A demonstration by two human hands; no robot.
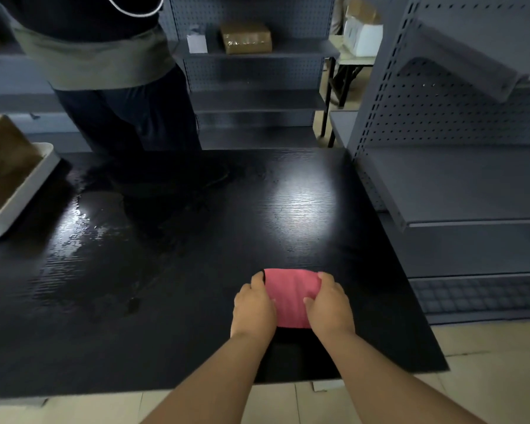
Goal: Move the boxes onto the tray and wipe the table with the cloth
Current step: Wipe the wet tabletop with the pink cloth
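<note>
Grey perforated-metal shelving (459, 123) lines the back and right of a black counter with a raised wood-grain finish (172, 325), and a person in dark trousers (126, 111) stands at its far edge. Near the front edge, right of centre, a folded pink cloth (289, 296) lies flat on the counter. The left hand (253, 306) grips its left edge and the right hand (329, 304) grips its right edge, fingers curled over the fabric on both sides.

At the far left a brown cardboard box (3, 160) sits in a white rounded plastic tray (28, 194), so wiping looks to be the step in hand. A glossy wet patch (89, 228) spreads left of centre, well apart from the cloth. Wiping it well probably means holding the cloth folded flat, pressing with the palms and drawing along the grain, since liquid would sit in the fine grooves. The cloth looks soft and absorbent. The counter looks hard, matte where dry and shiny where wet.
</note>
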